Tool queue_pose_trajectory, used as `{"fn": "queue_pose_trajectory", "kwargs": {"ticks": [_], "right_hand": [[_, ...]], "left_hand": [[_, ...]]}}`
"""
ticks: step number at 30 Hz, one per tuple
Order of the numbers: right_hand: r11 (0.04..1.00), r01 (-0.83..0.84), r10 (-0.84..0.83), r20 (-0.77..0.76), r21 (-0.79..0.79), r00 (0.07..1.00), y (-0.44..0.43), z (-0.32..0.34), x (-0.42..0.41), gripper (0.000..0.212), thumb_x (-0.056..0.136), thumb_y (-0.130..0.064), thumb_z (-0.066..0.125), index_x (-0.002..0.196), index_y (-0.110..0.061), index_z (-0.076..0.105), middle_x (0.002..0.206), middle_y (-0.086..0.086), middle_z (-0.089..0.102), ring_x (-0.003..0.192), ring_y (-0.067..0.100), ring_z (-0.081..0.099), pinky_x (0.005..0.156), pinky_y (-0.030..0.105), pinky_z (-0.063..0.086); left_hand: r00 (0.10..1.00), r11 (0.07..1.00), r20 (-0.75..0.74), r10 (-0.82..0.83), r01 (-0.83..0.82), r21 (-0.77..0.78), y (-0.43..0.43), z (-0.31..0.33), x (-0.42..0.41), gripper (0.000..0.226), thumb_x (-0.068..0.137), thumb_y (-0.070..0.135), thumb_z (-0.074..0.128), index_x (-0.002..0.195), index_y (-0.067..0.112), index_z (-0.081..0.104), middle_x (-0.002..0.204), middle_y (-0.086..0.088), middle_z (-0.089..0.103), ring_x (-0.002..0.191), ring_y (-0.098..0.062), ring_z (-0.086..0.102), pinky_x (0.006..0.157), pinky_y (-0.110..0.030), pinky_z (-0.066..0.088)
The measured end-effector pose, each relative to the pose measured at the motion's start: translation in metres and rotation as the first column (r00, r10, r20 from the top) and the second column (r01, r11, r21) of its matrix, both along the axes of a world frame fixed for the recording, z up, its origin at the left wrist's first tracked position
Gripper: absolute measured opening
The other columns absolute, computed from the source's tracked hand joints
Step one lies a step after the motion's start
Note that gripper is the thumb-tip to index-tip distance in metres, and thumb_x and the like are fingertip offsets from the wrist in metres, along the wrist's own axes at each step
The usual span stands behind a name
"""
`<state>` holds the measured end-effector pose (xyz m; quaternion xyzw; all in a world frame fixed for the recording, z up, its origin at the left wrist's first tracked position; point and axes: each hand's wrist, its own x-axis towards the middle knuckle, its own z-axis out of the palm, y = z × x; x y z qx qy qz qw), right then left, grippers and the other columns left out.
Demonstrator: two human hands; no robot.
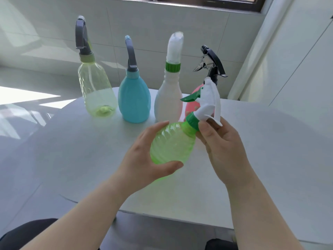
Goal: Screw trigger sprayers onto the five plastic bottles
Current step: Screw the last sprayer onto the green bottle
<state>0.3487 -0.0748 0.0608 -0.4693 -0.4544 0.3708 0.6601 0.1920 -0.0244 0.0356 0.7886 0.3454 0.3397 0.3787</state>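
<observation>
The green bottle (171,143) is cupped around its belly by the left hand (144,156); its sprayer (209,103) collar is pinched by the right hand (221,141); light, thin-walled, probably easily squashed.

Green bottle (171,143) translucent ribbed plastic; table (270,141) smooth, probably matt.

White table with four bottles standing along its far edge.

The table (261,159) has a smooth white top with a rounded far-left corner and a straight near edge. Along the far edge stand, from left to right, a clear yellow-green bottle (96,89) with a grey sprayer, a blue bottle (134,101) with a grey sprayer, a white bottle (168,101) with a green collar, and a pink bottle (191,107), mostly hidden, under a black sprayer.
</observation>
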Motion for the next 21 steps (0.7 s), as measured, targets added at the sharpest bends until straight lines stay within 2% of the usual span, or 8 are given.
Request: {"fn": "queue_pose_trajectory", "kwargs": {"ticks": [2,4,7,10,15,19,21], "right_hand": [[1.0,-0.016,0.016,0.067,-0.011,0.998,0.001,0.003,-0.003,0.019,0.072,-0.032,0.056,0.087,-0.029,0.066,0.08,-0.013,0.071,0.091,0.01,0.062,0.089,0.026,0.048],[1.0,-0.024,0.026,0.149,-0.013,0.988,0.004,0.008,-0.007,0.013,0.079,-0.025,0.055,0.083,-0.032,0.065,0.074,-0.016,0.069,0.083,0.002,0.061,0.079,0.015,0.048],[0.997,-0.071,0.072,0.195,-0.01,0.978,0.009,0.017,-0.012,0.019,0.082,-0.013,0.055,0.086,-0.03,0.061,0.069,-0.021,0.069,0.074,-0.008,0.06,0.067,0.006,0.045],[0.996,-0.083,0.087,0.184,-0.026,0.979,0.015,0.02,-0.017,0.018,0.078,-0.007,0.059,0.088,-0.021,0.059,0.076,-0.011,0.066,0.071,-0.004,0.061,0.067,0.009,0.047],[0.996,0.007,0.011,0.193,-0.092,0.981,0.023,0.018,-0.033,0.026,0.072,-0.008,0.067,0.083,-0.026,0.052,0.081,-0.004,0.057,0.082,0.013,0.054,0.075,0.027,0.048],[0.988,0.074,-0.034,0.282,-0.133,0.959,0.024,0.014,-0.043,0.023,0.075,-0.02,0.066,0.093,-0.03,0.055,0.086,-0.01,0.058,0.086,0.011,0.057,0.074,0.02,0.047],[0.99,0.047,-0.009,0.267,-0.135,0.964,0.023,0.014,-0.044,0.021,0.078,-0.023,0.063,0.097,-0.03,0.056,0.088,-0.017,0.061,0.09,0.006,0.058,0.075,0.018,0.046]], "left_hand": [[1.0,1.0,0.018,0.018,-0.018,-0.02,0.001,-0.002,-0.002,0.069,0.049,0.039,0.073,0.103,0.056,0.034,0.112,0.032,0.041,0.099,0.027,0.035,0.079,0.01,0.022],[0.999,0.999,0.042,0.034,-0.033,-0.033,0.001,-0.004,-0.004,0.071,0.05,0.037,0.075,0.104,0.056,0.033,0.111,0.03,0.042,0.099,0.026,0.036,0.08,0.009,0.023],[0.996,0.998,0.074,0.052,-0.048,-0.048,0.001,-0.008,-0.007,0.075,0.054,0.028,0.082,0.103,0.057,0.032,0.11,0.03,0.042,0.097,0.026,0.036,0.079,0.008,0.025],[0.995,0.997,0.082,0.053,-0.048,-0.065,0.002,-0.009,-0.01,0.073,0.055,0.025,0.08,0.101,0.056,0.033,0.107,0.031,0.042,0.095,0.026,0.037,0.077,0.008,0.026],[0.991,0.994,0.106,0.084,-0.077,-0.073,-0.002,-0.008,-0.014,0.073,0.054,0.024,0.081,0.099,0.055,0.032,0.104,0.033,0.042,0.091,0.03,0.035,0.073,0.01,0.024],[0.988,0.993,0.129,0.085,-0.073,-0.093,-0.005,-0.01,-0.013,0.072,0.053,0.03,0.079,0.101,0.055,0.032,0.108,0.033,0.041,0.096,0.029,0.034,0.075,0.011,0.023],[0.986,0.993,0.14,0.086,-0.073,-0.096,-0.005,-0.011,-0.012,0.073,0.054,0.028,0.08,0.1,0.055,0.031,0.108,0.032,0.04,0.095,0.029,0.034,0.075,0.01,0.024]]}}
